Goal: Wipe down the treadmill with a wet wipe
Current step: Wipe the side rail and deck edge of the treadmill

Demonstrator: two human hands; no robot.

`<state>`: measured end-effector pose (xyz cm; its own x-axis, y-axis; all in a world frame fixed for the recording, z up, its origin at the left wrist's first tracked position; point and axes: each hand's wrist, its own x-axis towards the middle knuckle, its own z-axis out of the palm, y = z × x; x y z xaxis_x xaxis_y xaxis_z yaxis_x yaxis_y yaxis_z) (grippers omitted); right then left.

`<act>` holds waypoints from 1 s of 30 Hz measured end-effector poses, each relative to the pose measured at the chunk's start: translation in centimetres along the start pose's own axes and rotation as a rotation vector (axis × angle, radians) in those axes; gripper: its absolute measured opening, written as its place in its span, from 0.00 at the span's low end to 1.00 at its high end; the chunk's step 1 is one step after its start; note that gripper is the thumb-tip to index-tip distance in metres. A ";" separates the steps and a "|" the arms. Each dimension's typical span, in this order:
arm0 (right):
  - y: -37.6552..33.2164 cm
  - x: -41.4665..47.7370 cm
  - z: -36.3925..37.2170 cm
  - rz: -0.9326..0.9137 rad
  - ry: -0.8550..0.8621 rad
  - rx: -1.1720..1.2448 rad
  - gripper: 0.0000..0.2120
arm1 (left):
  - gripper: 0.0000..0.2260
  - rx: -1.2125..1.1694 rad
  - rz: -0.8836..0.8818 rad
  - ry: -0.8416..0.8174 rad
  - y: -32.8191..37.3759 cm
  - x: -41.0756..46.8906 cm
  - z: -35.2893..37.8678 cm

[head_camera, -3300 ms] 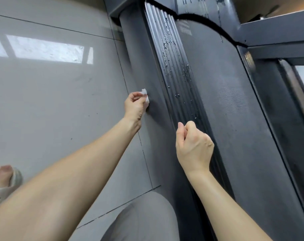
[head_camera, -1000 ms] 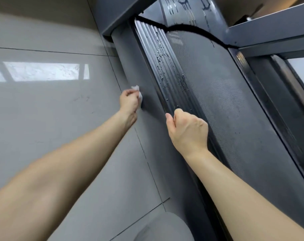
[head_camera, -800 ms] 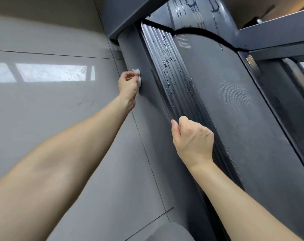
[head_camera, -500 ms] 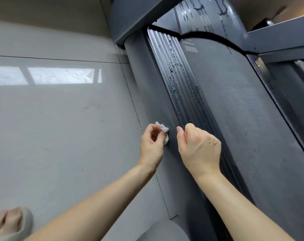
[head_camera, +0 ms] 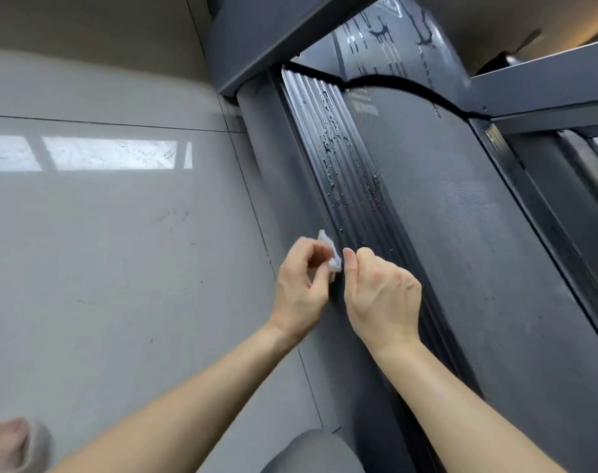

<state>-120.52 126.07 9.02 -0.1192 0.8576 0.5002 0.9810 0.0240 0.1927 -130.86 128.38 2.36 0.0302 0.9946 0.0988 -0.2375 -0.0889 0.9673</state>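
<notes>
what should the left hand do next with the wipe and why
Probably shift the wet wipe in the left hand right, onto the ribbed side rail and sweep upward: droplets dot the rail, and the wipe is pinched just beside it.

White wipe point(head_camera: 331, 259); dk grey treadmill point(head_camera: 461, 233), ribbed rail point(head_camera: 345, 186) w/ droplets; pale grey floor tiles point(head_camera: 120, 268).

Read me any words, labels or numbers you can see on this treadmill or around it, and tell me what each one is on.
Dark printed marks on the treadmill's front cover: blurred, unreadable.
Pale print at the top of the belt: too faint to read.
No text shows on the wipe, the side rail or the floor.
</notes>
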 end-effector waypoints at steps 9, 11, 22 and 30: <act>0.0 -0.1 0.2 0.017 -0.010 -0.026 0.18 | 0.06 -0.183 -0.127 0.085 0.4 5.9 -0.9; -0.1 -0.1 0.0 0.028 -0.038 -0.052 0.19 | 0.05 -0.187 -0.191 0.204 0.3 11.6 -2.4; -0.6 1.4 -0.7 -0.046 -0.172 -0.140 0.18 | 0.05 -0.146 -0.250 -0.105 0.9 -0.4 -1.0; -2.0 7.6 3.6 -0.078 -0.042 -0.180 0.17 | 0.07 -0.158 -0.206 0.121 1.1 16.0 -4.1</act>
<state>-122.85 134.36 9.36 -0.1840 0.8775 0.4429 0.9253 0.0026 0.3793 -134.58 144.45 4.06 -0.0206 0.9908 -0.1334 -0.3874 0.1151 0.9147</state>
